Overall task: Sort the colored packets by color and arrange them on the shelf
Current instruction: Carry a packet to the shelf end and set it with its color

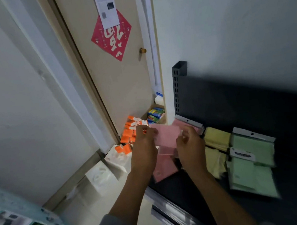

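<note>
Pink packet (pixel 167 134) pinched between both hands (pixel 168 147) over the pink pile (pixel 164 167); yellow (pixel 216 141) and green (pixel 253 156) piles already grouped on shelf (pixel 193 192).

The single head-worn view looked forward and steeply down, tilted, from close above the hands (pixel 169 145); it faced the black shelf (pixel 256 101) and the door (pixel 120 78).

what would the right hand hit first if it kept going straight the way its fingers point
The right hand holds the pink packet, fingers pointing up and away toward the shelf's back. It would probably meet the pink packets lying just beyond it first, then the black back panel; depth is unclear.
</note>
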A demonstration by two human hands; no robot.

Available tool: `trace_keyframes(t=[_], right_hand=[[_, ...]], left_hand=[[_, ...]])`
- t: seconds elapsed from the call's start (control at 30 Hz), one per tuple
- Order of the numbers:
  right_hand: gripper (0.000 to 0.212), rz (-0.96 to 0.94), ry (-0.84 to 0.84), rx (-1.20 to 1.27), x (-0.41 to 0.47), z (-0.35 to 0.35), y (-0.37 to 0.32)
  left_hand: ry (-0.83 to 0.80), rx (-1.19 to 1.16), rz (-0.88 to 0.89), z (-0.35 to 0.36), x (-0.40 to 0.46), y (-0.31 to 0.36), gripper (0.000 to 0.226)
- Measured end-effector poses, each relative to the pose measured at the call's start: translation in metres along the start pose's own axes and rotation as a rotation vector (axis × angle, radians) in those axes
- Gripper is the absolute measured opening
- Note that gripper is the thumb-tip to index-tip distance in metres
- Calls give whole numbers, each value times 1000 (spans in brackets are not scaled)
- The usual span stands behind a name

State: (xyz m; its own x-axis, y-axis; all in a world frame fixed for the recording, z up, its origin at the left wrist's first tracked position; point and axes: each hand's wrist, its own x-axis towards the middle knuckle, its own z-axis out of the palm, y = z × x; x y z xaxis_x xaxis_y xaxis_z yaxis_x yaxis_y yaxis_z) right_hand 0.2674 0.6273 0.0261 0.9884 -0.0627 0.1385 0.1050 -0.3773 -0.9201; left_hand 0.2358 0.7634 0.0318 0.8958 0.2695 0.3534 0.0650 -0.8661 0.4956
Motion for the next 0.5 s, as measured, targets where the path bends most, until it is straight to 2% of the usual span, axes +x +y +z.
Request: trace_keyframes(t=[0.17,0.33,0.5], right_hand=[[34,1,22,-148,23,1,3],[43,38,48,-285,42,9,3],[42,109,73,-453,59,28,12]], left_hand=[[-41,-45,166,29,37,-2,36],[-138,-114,300,56,69,-11,50],[-295,-134,344,72,88,-25,35]])
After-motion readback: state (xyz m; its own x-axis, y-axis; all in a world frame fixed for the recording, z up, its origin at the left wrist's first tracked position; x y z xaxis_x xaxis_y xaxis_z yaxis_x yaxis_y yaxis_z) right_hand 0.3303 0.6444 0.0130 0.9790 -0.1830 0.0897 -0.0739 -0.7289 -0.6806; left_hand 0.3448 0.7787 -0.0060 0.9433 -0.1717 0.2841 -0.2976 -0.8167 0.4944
